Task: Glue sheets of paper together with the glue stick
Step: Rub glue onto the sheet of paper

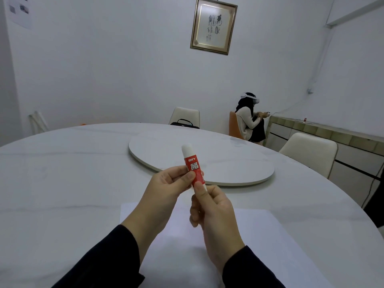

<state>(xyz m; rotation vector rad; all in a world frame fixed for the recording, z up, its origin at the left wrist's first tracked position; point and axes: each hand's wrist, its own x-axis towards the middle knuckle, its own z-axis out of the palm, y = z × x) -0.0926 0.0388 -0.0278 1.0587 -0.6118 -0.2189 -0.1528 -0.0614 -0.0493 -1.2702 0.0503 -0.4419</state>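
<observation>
Risk of the cap popping off abruptly and the stick dropping onto the white paper sheets (259,235), smearing glue where unwanted, should the pull come too hard. Small red-and-white plastic glue stick (193,167), cap on, tilted nearly upright, raised above the sheets on the white round marble surface (62,183). Left hand (166,183) pinching the red label; right hand (212,208) gripping the white base. 2 grips, both clenched on it.

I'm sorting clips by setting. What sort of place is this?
Probably a private dining or meeting room: a large round white marble-look table with a turntable disc, cream padded chairs, and framed calligraphy.
</observation>
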